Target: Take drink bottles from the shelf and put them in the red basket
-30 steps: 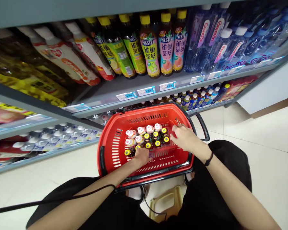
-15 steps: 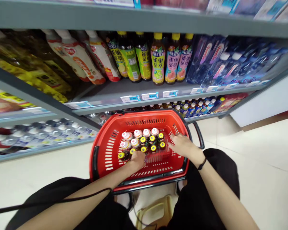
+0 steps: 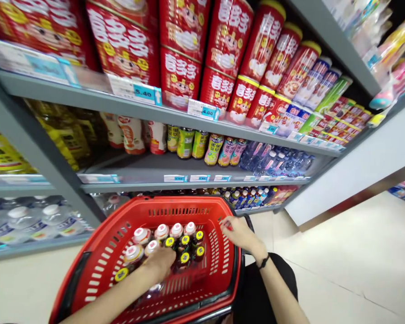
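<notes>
A red plastic shopping basket [image 3: 118,213] stands below me with several bottles grouped inside. White-capped bottles [image 3: 162,231] fill the far rows, and dark bottles with yellow caps [image 3: 185,258] stand nearer. My left hand [image 3: 161,262] is down among the bottles, closed, its fingertips and whatever they grip hidden from view. Under its wrist, a clear bottle with a purplish label [image 3: 154,290] partly shows. My right hand [image 3: 239,231] hovers at the basket's right side, holding nothing, its fingers bent and apart with red basket wall visible between them.
Ahead, a grey shelf [image 3: 138,168] carries Nestle tea bottles [image 3: 214,149], milky drinks [image 3: 131,135] and blue-tinted water bottles [image 3: 273,163]. Red cans [image 3: 180,76] are stacked above. Large water bottles [image 3: 20,218] stand low at left. A white panel [image 3: 351,162] borders the right.
The view has tilted up and closer, bringing the red cans into sight. My left hand stays low among the bottles; my right hand has shifted up toward the basket's right rim.
</notes>
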`<act>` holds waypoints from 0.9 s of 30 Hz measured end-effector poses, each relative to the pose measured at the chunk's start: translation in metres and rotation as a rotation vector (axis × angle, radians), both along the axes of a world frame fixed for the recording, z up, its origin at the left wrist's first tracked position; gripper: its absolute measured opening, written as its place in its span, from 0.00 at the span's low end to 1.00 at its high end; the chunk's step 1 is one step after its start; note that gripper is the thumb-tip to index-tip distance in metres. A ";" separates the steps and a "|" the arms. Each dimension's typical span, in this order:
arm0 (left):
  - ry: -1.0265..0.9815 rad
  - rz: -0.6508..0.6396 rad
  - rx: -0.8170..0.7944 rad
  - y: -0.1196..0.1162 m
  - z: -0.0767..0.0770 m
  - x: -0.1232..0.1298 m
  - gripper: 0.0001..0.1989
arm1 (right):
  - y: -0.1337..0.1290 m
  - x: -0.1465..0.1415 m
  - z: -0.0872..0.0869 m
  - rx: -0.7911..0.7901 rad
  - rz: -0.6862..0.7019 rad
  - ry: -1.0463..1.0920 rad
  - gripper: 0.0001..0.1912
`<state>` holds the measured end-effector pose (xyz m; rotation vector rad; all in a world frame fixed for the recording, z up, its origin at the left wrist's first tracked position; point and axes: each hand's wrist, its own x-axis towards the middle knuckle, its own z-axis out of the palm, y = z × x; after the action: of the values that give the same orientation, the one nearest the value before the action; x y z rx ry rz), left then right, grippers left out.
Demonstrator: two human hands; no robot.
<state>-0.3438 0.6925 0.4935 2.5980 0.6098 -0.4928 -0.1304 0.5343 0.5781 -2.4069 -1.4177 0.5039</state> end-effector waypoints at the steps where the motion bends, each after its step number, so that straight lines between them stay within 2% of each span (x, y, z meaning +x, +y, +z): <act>1: -0.005 -0.017 0.017 0.006 0.008 -0.003 0.08 | 0.001 0.006 0.005 0.056 -0.027 0.001 0.11; 5: -0.034 -0.073 0.097 0.025 0.041 -0.013 0.15 | 0.015 0.039 0.033 0.246 -0.157 -0.051 0.11; 9: 0.035 -0.073 0.162 0.028 0.068 -0.019 0.17 | 0.030 0.089 0.071 0.372 -0.355 -0.198 0.14; 12: 0.060 -0.059 0.138 0.025 0.083 -0.024 0.17 | 0.038 0.128 0.096 0.416 -0.519 -0.315 0.18; 15: 0.057 -0.045 0.107 0.021 0.096 -0.029 0.17 | 0.042 0.158 0.112 0.398 -0.617 -0.382 0.17; 21: 0.081 -0.070 0.084 0.018 0.110 -0.029 0.19 | 0.056 0.186 0.128 0.396 -0.681 -0.556 0.19; 27: 0.049 -0.038 0.048 0.017 0.104 -0.022 0.19 | 0.084 0.198 0.141 0.368 -0.622 -0.707 0.20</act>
<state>-0.3653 0.7099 0.5974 2.6543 0.5960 -0.5627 0.0680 0.6184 0.7191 -2.6021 -0.7527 -0.7479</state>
